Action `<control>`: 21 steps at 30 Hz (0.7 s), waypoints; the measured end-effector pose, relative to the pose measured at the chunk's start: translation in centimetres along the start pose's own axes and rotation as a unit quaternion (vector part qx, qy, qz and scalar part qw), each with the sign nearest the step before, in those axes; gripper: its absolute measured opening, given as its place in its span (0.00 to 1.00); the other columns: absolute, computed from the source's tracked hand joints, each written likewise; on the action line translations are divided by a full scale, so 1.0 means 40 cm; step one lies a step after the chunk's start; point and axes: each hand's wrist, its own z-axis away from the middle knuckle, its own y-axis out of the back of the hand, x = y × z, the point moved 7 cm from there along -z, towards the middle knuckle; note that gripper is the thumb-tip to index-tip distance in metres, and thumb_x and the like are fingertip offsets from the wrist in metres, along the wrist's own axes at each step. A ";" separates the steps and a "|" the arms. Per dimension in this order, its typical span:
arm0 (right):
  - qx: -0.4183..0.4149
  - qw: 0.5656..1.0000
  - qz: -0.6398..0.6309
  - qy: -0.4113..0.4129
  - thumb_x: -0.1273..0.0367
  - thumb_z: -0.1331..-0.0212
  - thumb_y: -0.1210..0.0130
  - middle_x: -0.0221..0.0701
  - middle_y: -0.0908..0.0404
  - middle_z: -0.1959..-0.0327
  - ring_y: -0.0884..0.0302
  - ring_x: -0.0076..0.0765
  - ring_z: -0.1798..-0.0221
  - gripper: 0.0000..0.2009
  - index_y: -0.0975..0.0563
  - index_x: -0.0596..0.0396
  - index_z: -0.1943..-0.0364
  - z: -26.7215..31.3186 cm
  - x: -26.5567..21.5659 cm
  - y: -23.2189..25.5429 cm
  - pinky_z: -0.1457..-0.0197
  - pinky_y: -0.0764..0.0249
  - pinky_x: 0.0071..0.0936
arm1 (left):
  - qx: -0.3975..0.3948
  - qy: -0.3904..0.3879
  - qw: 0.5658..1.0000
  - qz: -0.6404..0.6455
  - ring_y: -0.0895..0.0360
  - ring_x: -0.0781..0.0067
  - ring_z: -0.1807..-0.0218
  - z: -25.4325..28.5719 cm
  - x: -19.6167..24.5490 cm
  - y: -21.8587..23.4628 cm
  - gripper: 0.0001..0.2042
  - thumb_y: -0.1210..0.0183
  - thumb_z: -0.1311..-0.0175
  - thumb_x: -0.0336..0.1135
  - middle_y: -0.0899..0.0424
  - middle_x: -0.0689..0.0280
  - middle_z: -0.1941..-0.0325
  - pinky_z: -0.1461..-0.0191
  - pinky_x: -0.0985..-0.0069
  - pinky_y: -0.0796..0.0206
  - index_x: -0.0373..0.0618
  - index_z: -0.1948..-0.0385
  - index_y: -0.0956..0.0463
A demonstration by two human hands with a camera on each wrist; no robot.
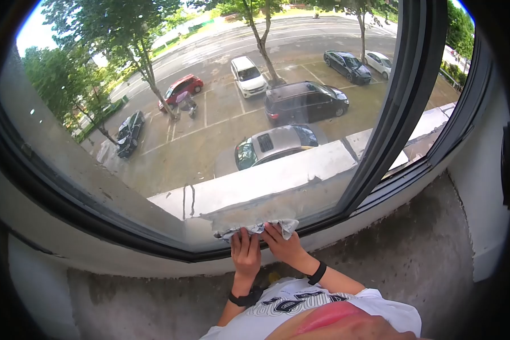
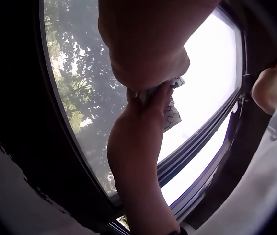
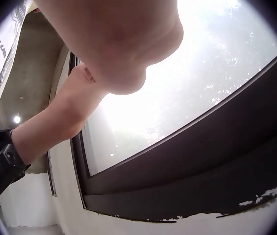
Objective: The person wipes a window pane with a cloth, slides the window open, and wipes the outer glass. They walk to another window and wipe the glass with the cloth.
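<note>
A crumpled grey-white cloth (image 1: 289, 228) with dark pattern lines lies against the lower part of the window pane (image 1: 266, 207), just over the bottom frame. My left hand (image 1: 246, 256) grips its left part, fingertips upward on the fabric. Close beside it, my right hand (image 1: 285, 247) holds the right part, with one end of the cloth sticking out past the fingers. In the left wrist view, a printed corner of the cloth (image 2: 172, 116) shows beyond the right hand (image 2: 139, 125). The right wrist view hides the cloth behind the hands.
A dark window frame (image 1: 192, 255) curves around the glass, with a thick upright bar (image 1: 399, 107) to the right. Outside, a white ledge (image 1: 266, 178) runs below the pane, above parked cars and trees. A rough concrete floor (image 1: 402, 243) lies under the window.
</note>
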 end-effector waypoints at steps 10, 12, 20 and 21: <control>0.031 0.999 0.014 0.003 0.70 0.52 0.47 0.29 0.29 0.42 0.36 0.37 0.37 0.18 0.22 0.47 0.53 0.011 -0.005 -0.005 0.51 0.26 0.34 | 0.018 -0.014 1.000 0.015 0.27 0.46 0.50 -0.009 0.007 0.000 0.14 0.44 0.51 0.23 0.25 0.53 0.44 0.48 0.58 0.33 0.42 0.61 0.20; 0.035 0.999 0.019 0.005 0.70 0.52 0.47 0.30 0.29 0.42 0.36 0.38 0.37 0.18 0.22 0.47 0.53 0.014 -0.005 -0.006 0.51 0.26 0.34 | 0.017 -0.011 1.000 0.018 0.27 0.47 0.50 -0.010 0.005 -0.001 0.14 0.44 0.51 0.23 0.25 0.54 0.44 0.49 0.59 0.33 0.42 0.61 0.19; 0.037 0.999 0.036 -0.004 0.72 0.51 0.49 0.37 0.30 0.42 0.34 0.42 0.39 0.18 0.22 0.50 0.53 -0.086 -0.008 0.094 0.48 0.28 0.38 | 0.034 -0.026 0.998 0.055 0.38 0.39 0.36 -0.079 0.019 0.024 0.13 0.42 0.48 0.23 0.31 0.47 0.39 0.35 0.49 0.46 0.38 0.59 0.21; 0.032 0.999 0.035 -0.001 0.72 0.51 0.49 0.37 0.30 0.42 0.34 0.42 0.39 0.18 0.22 0.50 0.53 -0.096 -0.003 0.093 0.48 0.28 0.38 | 0.035 -0.032 0.997 0.057 0.40 0.40 0.34 -0.102 0.025 0.034 0.13 0.41 0.48 0.24 0.32 0.46 0.38 0.34 0.50 0.47 0.38 0.59 0.21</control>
